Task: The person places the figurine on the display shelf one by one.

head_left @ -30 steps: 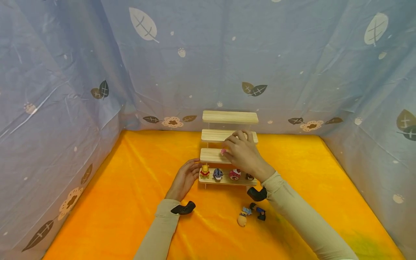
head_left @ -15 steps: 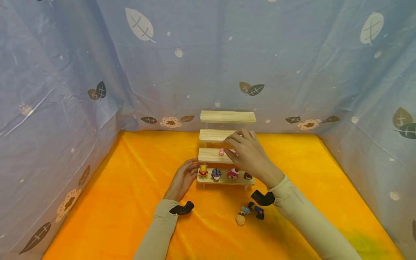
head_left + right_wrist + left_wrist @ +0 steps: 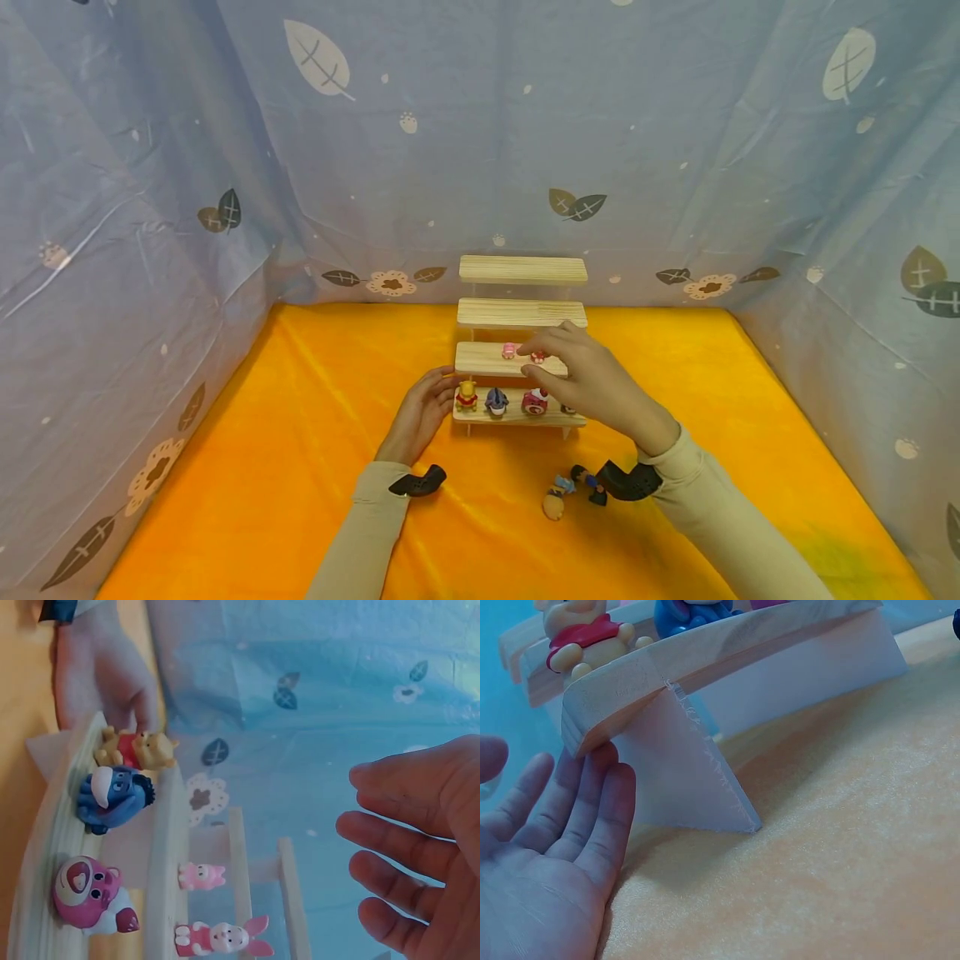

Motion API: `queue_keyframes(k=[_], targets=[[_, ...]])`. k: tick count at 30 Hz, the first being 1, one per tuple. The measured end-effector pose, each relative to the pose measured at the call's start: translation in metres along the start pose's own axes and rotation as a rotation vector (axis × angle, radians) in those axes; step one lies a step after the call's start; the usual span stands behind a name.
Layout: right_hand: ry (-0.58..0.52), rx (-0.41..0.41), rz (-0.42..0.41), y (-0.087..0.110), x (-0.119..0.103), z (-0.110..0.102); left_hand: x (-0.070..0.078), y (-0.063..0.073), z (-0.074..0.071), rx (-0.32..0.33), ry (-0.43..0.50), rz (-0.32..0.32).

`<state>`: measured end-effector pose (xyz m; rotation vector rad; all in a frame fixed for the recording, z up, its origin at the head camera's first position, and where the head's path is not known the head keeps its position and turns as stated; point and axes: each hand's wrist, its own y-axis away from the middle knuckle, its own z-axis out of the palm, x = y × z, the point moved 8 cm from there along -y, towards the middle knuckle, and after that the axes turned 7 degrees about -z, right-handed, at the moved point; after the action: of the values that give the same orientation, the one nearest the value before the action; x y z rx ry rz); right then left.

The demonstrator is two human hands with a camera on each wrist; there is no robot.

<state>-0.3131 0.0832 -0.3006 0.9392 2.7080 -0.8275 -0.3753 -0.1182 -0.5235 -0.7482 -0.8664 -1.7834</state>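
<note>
A wooden tiered shelf (image 3: 517, 313) stands in the middle. On its lowest step sit a Winnie the Pooh figurine (image 3: 467, 396), an Eeyore figurine (image 3: 497, 402), a pink bear figurine (image 3: 536, 402) and a dark one partly hidden by the right hand. One step higher are a small pink figurine (image 3: 202, 876) and a Piglet figurine (image 3: 225, 938). My right hand (image 3: 592, 383) hovers beside these two, its fingers loosely bent and holding nothing. My left hand (image 3: 417, 417) has its fingertips (image 3: 600, 757) at the underside of the lowest step's left end.
Two more figurines lie on the orange cloth (image 3: 360, 375) before the shelf: a tan and light-blue one (image 3: 553, 504) and a dark-haired one in blue (image 3: 588, 481). The two upper steps reach toward a blue-grey patterned curtain (image 3: 450, 150), which also hangs on both sides.
My right hand has let go of the small pink figurine on the second step and drawn back down and to the right. The left hand stays at the shelf's end.
</note>
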Motion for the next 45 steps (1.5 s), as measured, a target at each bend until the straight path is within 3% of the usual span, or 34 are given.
queue_keyframes(k=[19, 26, 36, 45], targets=[[-0.001, -0.015, 0.023, 0.04, 0.004, 0.011, -0.002, 0.0, -0.001, -0.02, 0.016, 0.005], [-0.042, -0.057, 0.093, 0.053, 0.012, 0.021, -0.002, 0.0, -0.001, -0.032, 0.012, 0.006], [-0.068, -0.091, 0.115, 0.064, 0.016, 0.034, -0.001, 0.0, -0.001, -0.023, 0.013, 0.001], [-0.084, -0.147, 0.221, 0.082, 0.029, 0.043, -0.002, -0.001, -0.001, -0.037, 0.007, 0.0]])
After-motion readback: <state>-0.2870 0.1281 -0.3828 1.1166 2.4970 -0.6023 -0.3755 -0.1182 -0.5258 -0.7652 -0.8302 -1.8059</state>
